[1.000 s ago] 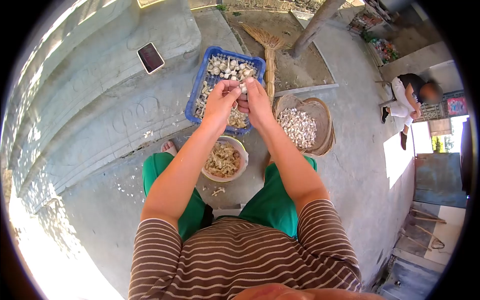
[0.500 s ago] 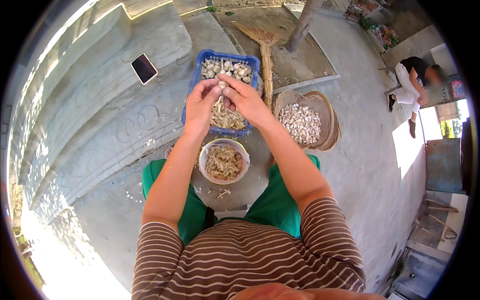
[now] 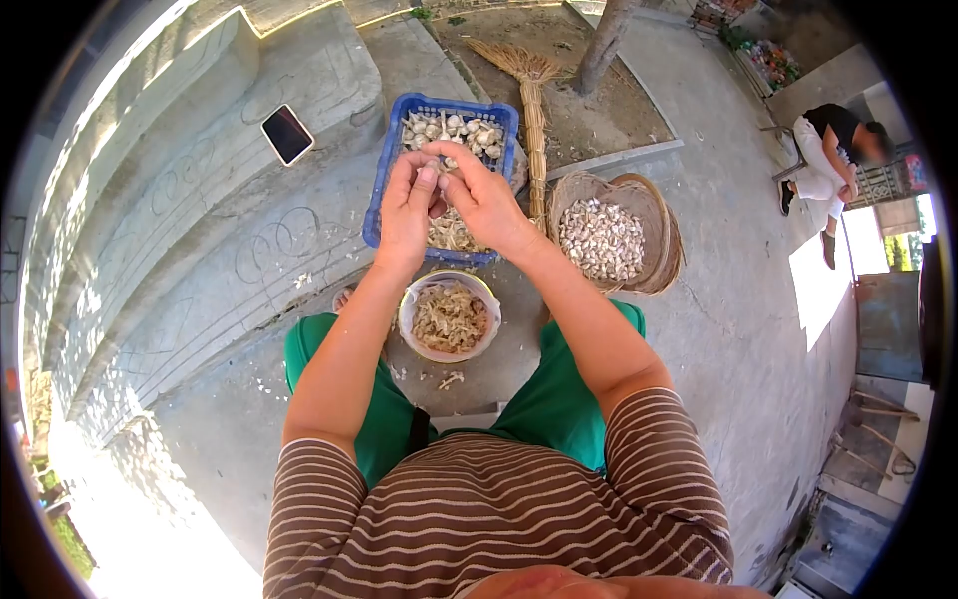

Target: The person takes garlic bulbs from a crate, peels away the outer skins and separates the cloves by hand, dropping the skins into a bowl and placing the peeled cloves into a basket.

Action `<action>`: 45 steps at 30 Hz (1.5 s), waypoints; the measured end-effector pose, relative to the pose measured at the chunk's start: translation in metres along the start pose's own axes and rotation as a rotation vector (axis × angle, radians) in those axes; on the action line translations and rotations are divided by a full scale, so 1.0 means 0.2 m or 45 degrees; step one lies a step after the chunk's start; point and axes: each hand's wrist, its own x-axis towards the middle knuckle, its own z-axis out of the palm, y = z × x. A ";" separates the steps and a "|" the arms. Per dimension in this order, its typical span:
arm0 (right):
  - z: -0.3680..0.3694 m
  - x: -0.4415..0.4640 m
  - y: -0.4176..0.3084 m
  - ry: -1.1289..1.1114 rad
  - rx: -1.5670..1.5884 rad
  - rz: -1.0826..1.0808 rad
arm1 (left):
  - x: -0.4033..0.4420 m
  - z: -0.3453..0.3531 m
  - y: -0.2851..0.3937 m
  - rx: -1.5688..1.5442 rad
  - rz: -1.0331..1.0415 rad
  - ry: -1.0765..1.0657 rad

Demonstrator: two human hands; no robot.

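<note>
My left hand point(image 3: 407, 205) and my right hand point(image 3: 481, 200) meet over a blue plastic crate point(image 3: 373, 215), fingertips pinched together round a garlic bulb point(image 3: 445, 167) that is mostly covered by the fingers. Whole garlic bulbs point(image 3: 479, 137) lie at the crate's far end, with dry stalks and skins point(image 3: 451, 234) at its near end. Nearer to me, between my knees, a round white bucket point(image 3: 407, 317) holds peeled-off skins. Right of the crate, a woven basket point(image 3: 651, 225) holds many separate garlic cloves point(image 3: 601, 240).
A phone point(image 3: 287, 135) lies on the concrete ledge point(image 3: 329, 75) at left. A straw broom point(image 3: 534, 130) lies beside the crate, near a tree trunk point(image 3: 605, 50). A seated person point(image 3: 828, 160) is at the far right. Skin scraps point(image 3: 451, 379) lie on the floor.
Since a second ago both hands have shifted left over the crate, still round the garlic. The fingers now cover more of the bulb. The whole view has also tilted slightly.
</note>
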 end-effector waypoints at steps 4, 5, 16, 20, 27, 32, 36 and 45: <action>0.02 -0.02 -0.02 0.028 0.276 -0.017 | -0.02 0.02 0.01 -0.205 -0.134 0.170; 0.03 -0.02 -0.02 0.059 0.284 -0.078 | -0.02 0.01 0.01 -0.244 -0.108 0.112; -0.08 0.07 0.14 0.221 0.172 -0.118 | -0.02 -0.02 0.05 -0.341 -0.107 0.050; -0.04 0.04 0.08 0.074 0.227 -0.095 | -0.03 0.02 0.04 -0.273 -0.139 0.121; -0.03 0.04 0.07 0.084 0.300 -0.095 | -0.01 0.02 0.03 -0.368 -0.185 0.048; -0.02 0.03 0.09 0.175 0.129 -0.235 | -0.01 0.01 0.04 -0.539 -0.277 -0.011; -0.02 0.02 0.10 0.265 -0.072 -0.417 | -0.01 0.01 0.04 -0.653 -0.344 -0.042; -0.04 0.00 0.06 0.201 0.851 0.133 | 0.01 -0.01 0.07 -0.663 -0.402 -0.187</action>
